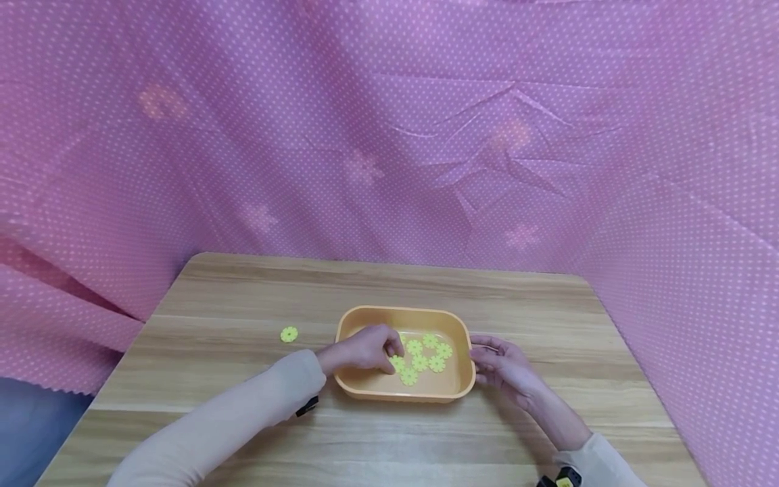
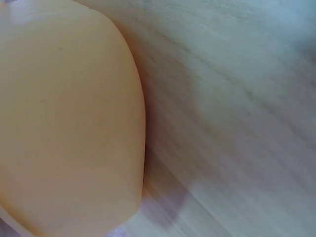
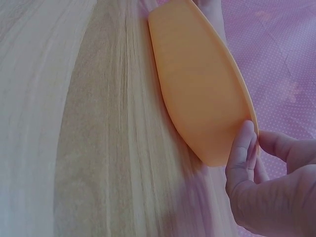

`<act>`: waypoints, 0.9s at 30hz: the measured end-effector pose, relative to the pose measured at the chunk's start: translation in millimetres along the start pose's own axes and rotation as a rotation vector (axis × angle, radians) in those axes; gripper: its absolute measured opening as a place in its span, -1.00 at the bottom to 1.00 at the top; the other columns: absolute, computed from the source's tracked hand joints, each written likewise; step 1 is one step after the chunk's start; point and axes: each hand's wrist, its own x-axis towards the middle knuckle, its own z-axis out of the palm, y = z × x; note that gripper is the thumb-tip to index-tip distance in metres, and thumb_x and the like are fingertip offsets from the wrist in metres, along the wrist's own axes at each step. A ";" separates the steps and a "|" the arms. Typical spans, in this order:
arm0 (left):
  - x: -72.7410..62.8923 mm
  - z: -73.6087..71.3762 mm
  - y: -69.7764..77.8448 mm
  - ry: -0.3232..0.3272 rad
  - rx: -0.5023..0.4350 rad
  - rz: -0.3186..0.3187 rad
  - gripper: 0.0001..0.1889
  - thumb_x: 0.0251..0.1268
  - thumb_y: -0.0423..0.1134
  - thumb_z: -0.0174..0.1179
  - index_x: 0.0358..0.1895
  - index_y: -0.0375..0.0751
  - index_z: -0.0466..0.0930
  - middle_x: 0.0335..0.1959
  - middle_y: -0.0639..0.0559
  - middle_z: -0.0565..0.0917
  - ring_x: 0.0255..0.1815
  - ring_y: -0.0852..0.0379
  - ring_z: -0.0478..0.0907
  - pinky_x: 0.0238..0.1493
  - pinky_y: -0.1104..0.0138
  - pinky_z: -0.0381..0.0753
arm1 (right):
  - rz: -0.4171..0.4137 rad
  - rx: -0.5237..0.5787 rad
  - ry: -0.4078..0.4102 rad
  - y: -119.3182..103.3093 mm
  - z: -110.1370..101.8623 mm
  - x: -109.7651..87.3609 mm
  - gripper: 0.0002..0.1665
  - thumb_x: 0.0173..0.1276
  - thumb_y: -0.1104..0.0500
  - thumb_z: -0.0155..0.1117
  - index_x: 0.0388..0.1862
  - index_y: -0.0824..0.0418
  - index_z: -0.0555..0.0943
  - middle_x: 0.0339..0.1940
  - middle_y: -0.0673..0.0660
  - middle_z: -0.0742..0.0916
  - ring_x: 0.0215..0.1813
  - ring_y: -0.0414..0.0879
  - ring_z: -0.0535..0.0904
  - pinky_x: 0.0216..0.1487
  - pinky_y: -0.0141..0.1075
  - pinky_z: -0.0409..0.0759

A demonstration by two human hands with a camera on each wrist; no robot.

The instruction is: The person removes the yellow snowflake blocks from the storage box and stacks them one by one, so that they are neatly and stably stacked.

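An orange plastic tub with rounded corners stands on the wooden table. Several yellow flower-shaped pieces lie spread over its floor. My left hand reaches over the tub's left wall, its bent fingers and thumb low among the flowers. I cannot tell whether one is pinched there. At the tub's right end my right hand holds the rim, the thumb at the edge and the other fingers along the outer wall. In the right wrist view, fingertips touch the tub's outer side. The left wrist view mostly shows the tub's outside.
A single yellow flower piece lies on the tabletop left of the tub. Pink dotted cloth hangs behind the table and along both sides. Wrist devices are strapped at both sleeves.
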 end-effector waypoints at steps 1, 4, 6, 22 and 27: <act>-0.6 -0.1 0.4 0.001 0.000 0.000 -0.72 0.01 -0.50 0.56 -0.16 -0.30 0.76 -0.29 -0.06 0.71 -0.24 0.21 0.54 -0.19 0.54 0.57 | 0.002 -0.002 0.003 -0.4 0.1 -0.1 -0.33 0.56 0.25 0.26 0.51 0.48 0.29 -0.16 -0.05 0.84 -0.18 -0.25 0.77 -0.09 -0.39 0.83; -2.0 -0.1 0.6 0.002 0.000 -0.004 -0.71 0.01 -0.49 0.57 -0.17 -0.28 0.75 -0.29 -0.04 0.70 -0.23 0.19 0.55 -0.18 0.53 0.57 | 0.005 -0.005 0.004 -1.0 0.2 -0.1 -0.30 0.55 0.25 0.27 0.52 0.49 0.27 -0.15 -0.04 0.84 -0.18 -0.24 0.77 -0.07 -0.38 0.83; -2.7 0.4 0.2 0.004 -0.002 -0.003 -0.71 0.00 -0.49 0.57 -0.18 -0.28 0.73 -0.29 -0.04 0.69 -0.23 0.19 0.55 -0.19 0.52 0.58 | 0.008 -0.008 0.003 -1.1 0.0 -0.4 -0.31 0.55 0.25 0.27 0.52 0.49 0.27 -0.14 -0.05 0.84 -0.18 -0.24 0.77 -0.08 -0.38 0.83; -4.5 -6.3 1.1 0.008 -0.053 0.027 -0.80 0.04 -0.57 0.48 -0.29 -0.32 0.71 -0.34 -0.05 0.73 -0.33 0.24 0.57 -0.26 0.55 0.67 | 0.009 -0.016 0.003 -2.7 0.7 -0.6 -0.33 0.56 0.25 0.26 0.51 0.47 0.29 -0.15 -0.06 0.82 -0.21 -0.27 0.75 -0.12 -0.41 0.82; -6.6 -11.1 3.5 0.003 -0.053 0.042 -0.84 0.09 -0.56 0.47 -0.28 -0.34 0.73 -0.34 -0.08 0.75 -0.34 0.26 0.58 -0.27 0.54 0.68 | 0.013 -0.009 0.005 -2.6 -0.6 -1.1 -0.35 0.56 0.25 0.26 0.50 0.45 0.30 -0.15 -0.06 0.83 -0.20 -0.26 0.75 -0.10 -0.40 0.83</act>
